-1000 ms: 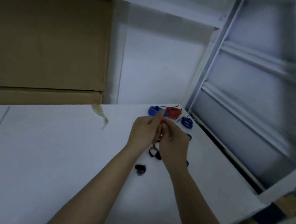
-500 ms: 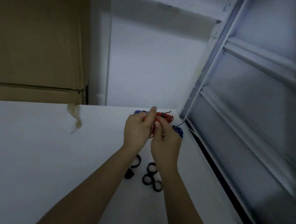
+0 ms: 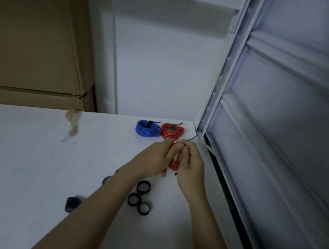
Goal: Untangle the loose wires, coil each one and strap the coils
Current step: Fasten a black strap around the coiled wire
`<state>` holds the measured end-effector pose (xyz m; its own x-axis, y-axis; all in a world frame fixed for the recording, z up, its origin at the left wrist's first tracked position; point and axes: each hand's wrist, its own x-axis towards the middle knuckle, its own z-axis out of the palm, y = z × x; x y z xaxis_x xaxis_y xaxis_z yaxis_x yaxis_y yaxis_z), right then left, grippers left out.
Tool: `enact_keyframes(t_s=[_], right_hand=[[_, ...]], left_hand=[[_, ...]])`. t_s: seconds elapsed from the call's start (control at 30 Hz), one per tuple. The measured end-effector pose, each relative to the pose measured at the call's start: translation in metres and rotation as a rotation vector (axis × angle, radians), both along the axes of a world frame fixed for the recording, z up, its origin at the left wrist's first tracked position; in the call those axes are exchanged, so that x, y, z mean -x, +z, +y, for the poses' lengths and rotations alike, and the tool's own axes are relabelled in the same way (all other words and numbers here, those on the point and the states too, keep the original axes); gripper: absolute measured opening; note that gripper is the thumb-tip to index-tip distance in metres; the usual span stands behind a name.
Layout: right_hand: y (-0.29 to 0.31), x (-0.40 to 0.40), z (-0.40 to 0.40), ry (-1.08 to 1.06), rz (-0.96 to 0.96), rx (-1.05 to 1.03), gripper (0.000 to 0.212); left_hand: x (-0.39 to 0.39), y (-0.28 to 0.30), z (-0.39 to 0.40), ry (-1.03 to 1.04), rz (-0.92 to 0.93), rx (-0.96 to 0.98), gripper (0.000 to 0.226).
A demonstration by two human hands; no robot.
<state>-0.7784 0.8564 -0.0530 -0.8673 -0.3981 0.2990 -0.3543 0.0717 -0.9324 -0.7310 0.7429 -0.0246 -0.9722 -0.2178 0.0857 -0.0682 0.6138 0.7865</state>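
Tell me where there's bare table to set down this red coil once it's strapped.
The widest bare patch of table is on the left, between the cardboard box and the near edge. A narrower patch lies left of the blue coil. It is crowded around the black strap loops under the forearms and by the red coil at the back.

— What's different from a moment ago?
— Both hands have dropped lower; the blue coil [image 3: 148, 129] and strapped red coil [image 3: 172, 131] now show clear beyond the fingers [image 3: 173, 150].
— And the held wire?
— The red wire [image 3: 174, 162] bunches lower between the palms.
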Motion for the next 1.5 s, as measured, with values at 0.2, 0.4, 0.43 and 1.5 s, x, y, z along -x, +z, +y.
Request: enact_keyframes(t_s=[0.2,0.4,0.43,1.5], right_hand=[[-0.005,0.015,0.014,0.163,-0.087,-0.015,0.029],[-0.004,0.009,0.014,0.100,-0.385,0.281,0.024],[-0.004,0.008,0.015,0.085,-0.397,0.284,0.023],[-0.029,0.021,0.017,-0.054,0.001,-0.037,0.016]], left_hand=[[0.010,-0.010,0.008,-0.006,0.001,0.150,0.019],[0.012,-0.014,0.013,-0.022,0.052,0.171,0.013],[0.011,-0.014,0.013,-0.032,0.038,0.127,0.016],[0.013,-0.035,-0.016,0.042,0.053,-0.019,0.012]])
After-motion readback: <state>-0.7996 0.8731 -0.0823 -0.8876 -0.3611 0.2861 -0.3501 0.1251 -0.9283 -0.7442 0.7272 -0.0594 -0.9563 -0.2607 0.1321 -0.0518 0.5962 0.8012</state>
